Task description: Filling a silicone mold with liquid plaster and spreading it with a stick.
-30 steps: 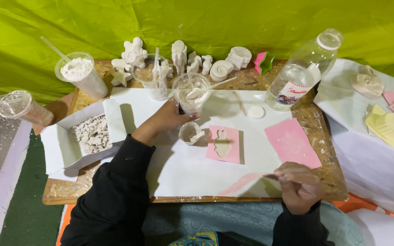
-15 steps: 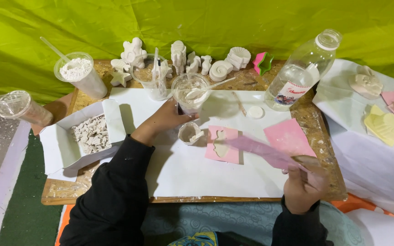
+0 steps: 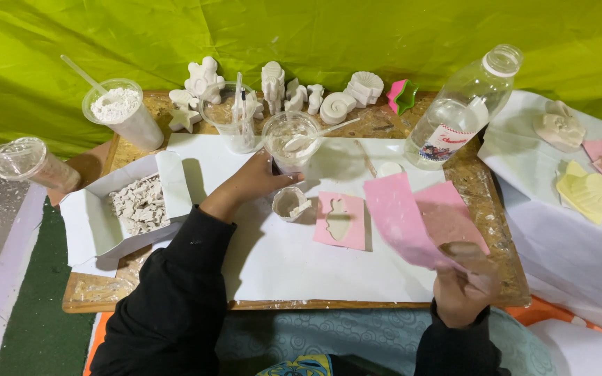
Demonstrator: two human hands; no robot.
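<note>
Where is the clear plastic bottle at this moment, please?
In the head view, the clear plastic bottle leans at the table's far right, behind the pink sheet in the right hand.

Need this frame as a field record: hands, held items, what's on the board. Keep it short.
left hand: on the clear cup of white mix, spoon inside
right hand: lifts a pink sheet off the white paper
by left hand: small white cup
centre: pink mould with a hollow shape
back row: white cast figures
left: box of white chunks
right: clear bottle
</note>
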